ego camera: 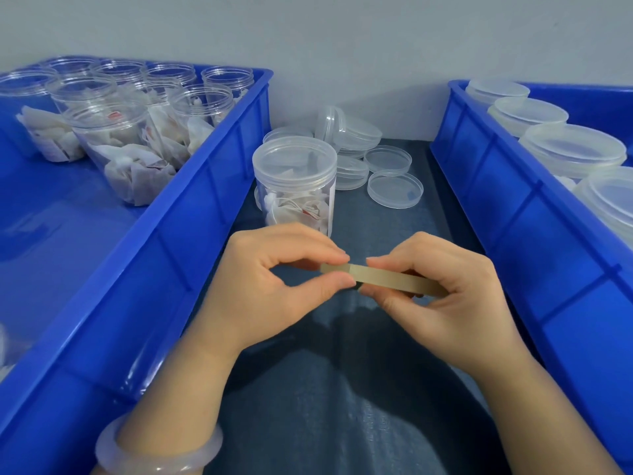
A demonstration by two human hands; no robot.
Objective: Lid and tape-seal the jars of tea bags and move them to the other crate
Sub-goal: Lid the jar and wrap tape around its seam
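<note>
Dark cloth (342, 406), grey wall (342, 29)

This looks like a small packing station, set up for repetitive hand work. Two stackable blue plastic bins of the industrial sort flank the bench (342, 423). The left crate (191, 207) holds rows of identical open jars (113, 132) stuffed with tea bags. The right crate (513, 207) holds lidded jars (572, 149) of the same kind. Loose lids (387, 159) lie heaped at upper centre, beside a single lidded jar (294, 180). A dark blue cloth (442, 214) covers the bench, and a bare grey wall (342, 36) stands behind it. Tan tape (387, 277) is held at centre.
</note>
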